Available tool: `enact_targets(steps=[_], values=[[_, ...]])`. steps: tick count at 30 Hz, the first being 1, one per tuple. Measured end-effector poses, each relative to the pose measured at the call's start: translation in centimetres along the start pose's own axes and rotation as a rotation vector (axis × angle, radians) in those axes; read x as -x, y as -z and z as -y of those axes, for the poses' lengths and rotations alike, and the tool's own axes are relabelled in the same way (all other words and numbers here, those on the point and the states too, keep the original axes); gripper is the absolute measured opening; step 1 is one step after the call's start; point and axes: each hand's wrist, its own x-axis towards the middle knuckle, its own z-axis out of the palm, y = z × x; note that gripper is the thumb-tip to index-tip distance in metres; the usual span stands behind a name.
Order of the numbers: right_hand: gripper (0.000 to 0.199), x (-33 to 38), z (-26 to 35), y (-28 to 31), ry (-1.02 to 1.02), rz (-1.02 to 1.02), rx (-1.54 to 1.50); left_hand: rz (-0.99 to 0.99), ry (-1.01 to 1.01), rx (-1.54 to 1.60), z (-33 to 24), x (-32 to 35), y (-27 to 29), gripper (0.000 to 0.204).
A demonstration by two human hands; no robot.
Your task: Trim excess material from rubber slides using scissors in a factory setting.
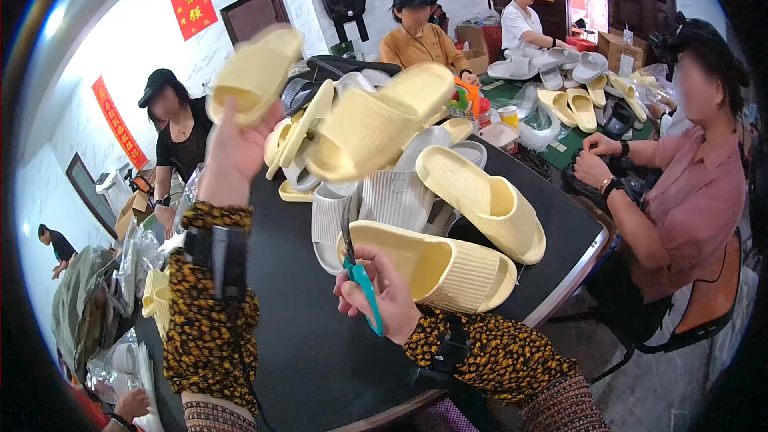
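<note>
My left hand is raised at the left, closed on a pale yellow slide slipper, which is slightly blurred. In my right hand is a pair of scissors with teal handles and dark blades pointing up. Just beyond the blades lies a ribbed yellow slipper on its side. Another yellow slipper leans over it at the right. A larger-looking, blurred yellow slipper shows above the pile; whether it rests there I cannot tell. Grey ribbed slippers sit among the yellow ones.
The slippers are heaped on a black table. A person in a pink shirt sits at the right, beside a green table with more slippers. Other people stand or sit behind. Clear plastic bags lie at the left edge.
</note>
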Motion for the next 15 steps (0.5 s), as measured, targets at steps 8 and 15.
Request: enact_targets(steps=[8,15], values=[[0.057,-0.1,-0.4,0.1,-0.027,-0.001,-0.040,-0.175,0.428,-0.447,8.5,3.0,5.4,0.036],[0.044,-0.6,-0.9,-0.1,0.156,0.023,0.091,-0.012,0.251,-0.780,5.6,5.4,7.6,0.024]])
